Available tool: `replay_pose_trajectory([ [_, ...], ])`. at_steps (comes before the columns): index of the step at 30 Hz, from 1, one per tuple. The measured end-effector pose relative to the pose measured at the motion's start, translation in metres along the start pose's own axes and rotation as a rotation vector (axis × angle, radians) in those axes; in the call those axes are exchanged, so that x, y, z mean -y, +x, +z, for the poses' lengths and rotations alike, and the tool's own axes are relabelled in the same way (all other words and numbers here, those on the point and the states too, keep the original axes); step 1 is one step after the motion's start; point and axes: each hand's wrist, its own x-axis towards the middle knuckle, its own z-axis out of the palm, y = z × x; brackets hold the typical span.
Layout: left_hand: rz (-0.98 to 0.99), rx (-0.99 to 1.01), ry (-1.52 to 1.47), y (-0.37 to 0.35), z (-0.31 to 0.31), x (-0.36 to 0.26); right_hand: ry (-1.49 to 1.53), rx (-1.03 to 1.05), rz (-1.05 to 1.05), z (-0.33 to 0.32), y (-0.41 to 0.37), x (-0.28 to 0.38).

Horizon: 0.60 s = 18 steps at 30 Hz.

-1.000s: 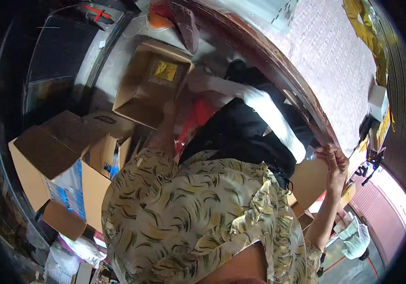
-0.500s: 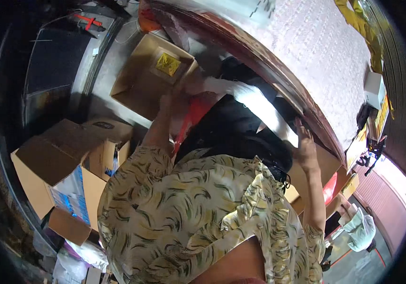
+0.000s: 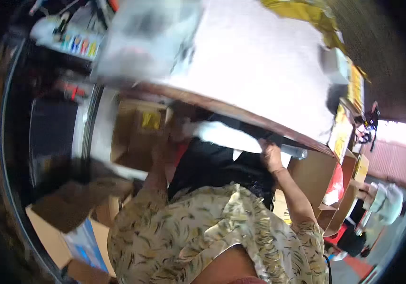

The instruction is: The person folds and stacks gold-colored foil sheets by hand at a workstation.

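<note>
A long, white, thin-looking sleeve or bag [image 3: 229, 136] stretches across my lap under the edge of the table. My right hand [image 3: 272, 156] closes its fingers around its right end. Beyond that hand, a clear cylindrical end with a grey rim [image 3: 298, 152] sticks out to the right. My left hand [image 3: 164, 141] is at the left end of the white piece, in shadow and blurred, so I cannot tell how its fingers lie. Something red [image 3: 179, 154] shows beside it, over my black trousers [image 3: 212, 163].
The table [image 3: 259, 61] with a white cover spans the top. An open cardboard box [image 3: 127, 137] with a yellow label stands left; another box [image 3: 46, 236] holds blue-and-white packs. More cardboard [image 3: 314, 177] is at right. A person [image 3: 385, 203] bends farther off at right.
The view has swung, with more of the table showing. My right hand, earlier with fingers extended at the white piece's end, now wraps around it; the clear cylindrical end shows past it.
</note>
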Motion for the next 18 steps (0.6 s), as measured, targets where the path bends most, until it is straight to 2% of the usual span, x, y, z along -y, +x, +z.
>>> replay_pose_trajectory([
  [1, 0.051, -0.009, 0.003, 0.014, -0.01, -0.02, 0.018, 0.059, 0.07, 0.0, 0.003, 0.005],
  [3, 0.124, -0.025, 0.014, 0.026, -0.035, -0.054, 0.084, -0.003, 0.004, -0.01, 0.009, 0.009],
  [6, 0.195, -0.032, 0.036, 0.042, -0.046, -0.084, 0.101, 0.016, 0.052, -0.022, 0.007, 0.001],
  [8, 0.219, -0.016, 0.055, 0.032, -0.051, -0.09, 0.217, 0.054, 0.173, -0.033, 0.002, -0.004],
  [12, 0.252, 0.003, 0.081, 0.022, -0.054, -0.099, 0.302, 0.132, 0.193, -0.059, -0.002, -0.02],
  [15, 0.271, 0.026, 0.097, 0.008, -0.054, -0.105, 0.325, 0.101, 0.102, -0.053, -0.014, -0.025],
  [18, 0.31, 0.042, 0.097, 0.014, -0.055, -0.126, 0.38, -0.034, 0.065, -0.008, -0.026, -0.024],
])
